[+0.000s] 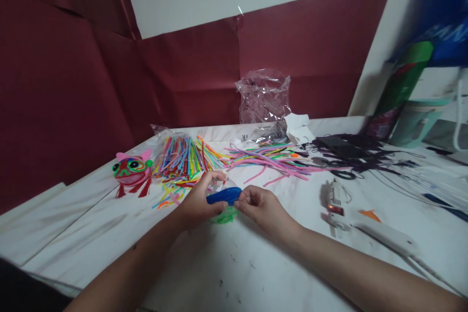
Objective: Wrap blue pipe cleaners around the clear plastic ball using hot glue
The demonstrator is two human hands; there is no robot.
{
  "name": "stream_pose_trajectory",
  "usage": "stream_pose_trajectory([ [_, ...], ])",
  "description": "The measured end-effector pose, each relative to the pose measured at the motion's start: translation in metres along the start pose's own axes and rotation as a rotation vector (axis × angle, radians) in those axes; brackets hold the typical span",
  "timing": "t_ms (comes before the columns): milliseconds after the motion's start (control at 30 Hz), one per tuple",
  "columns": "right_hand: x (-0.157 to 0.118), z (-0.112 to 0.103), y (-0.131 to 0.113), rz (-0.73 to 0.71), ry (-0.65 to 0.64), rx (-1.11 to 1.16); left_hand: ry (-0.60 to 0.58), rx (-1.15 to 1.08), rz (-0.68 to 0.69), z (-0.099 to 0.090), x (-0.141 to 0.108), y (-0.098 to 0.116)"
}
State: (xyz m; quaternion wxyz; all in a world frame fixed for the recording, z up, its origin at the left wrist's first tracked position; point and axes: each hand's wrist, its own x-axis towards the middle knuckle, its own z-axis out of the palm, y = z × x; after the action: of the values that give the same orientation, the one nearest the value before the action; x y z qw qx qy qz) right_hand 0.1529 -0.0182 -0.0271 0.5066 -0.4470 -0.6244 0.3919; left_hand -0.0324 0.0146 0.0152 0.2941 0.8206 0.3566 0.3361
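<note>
My left hand (197, 201) is closed around a rounded clear plastic piece with a blue covering (224, 197), thumb below and fingers above. At its right edge, my right hand (265, 208) pinches the blue part between thumb and fingers. The blue covering looks like strands laid side by side, though blur hides the detail. Just beneath the hands shows a bright green fuzzy patch (224, 216); whether it is joined to the held piece I cannot tell.
A decorated red face figure (132, 173) stands left. Bundled pipe cleaners (179, 156) and loose pink ones (281, 162) lie behind the hands. A glue gun (387, 236) on its stand, scissors (343, 174), dark strands (369, 158), a cup (417, 124) and a clear bag (265, 100) are around.
</note>
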Motion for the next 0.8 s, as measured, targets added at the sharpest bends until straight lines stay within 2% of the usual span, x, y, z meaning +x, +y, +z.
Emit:
stream_pose_trajectory([
  [200,0.0,-0.004,-0.005,0.006,-0.004,-0.085,-0.007,0.023,0.02,0.002,-0.002,0.005],
  [400,-0.001,-0.011,-0.017,-0.05,-0.033,-0.19,-0.019,0.038,0.037,0.003,-0.002,0.006],
  [667,0.0,-0.01,-0.01,-0.078,-0.034,-0.163,0.039,0.05,-0.041,0.003,-0.001,0.004],
  [800,0.003,-0.014,-0.005,-0.062,0.008,-0.11,0.064,-0.055,-0.143,0.001,-0.001,-0.001],
])
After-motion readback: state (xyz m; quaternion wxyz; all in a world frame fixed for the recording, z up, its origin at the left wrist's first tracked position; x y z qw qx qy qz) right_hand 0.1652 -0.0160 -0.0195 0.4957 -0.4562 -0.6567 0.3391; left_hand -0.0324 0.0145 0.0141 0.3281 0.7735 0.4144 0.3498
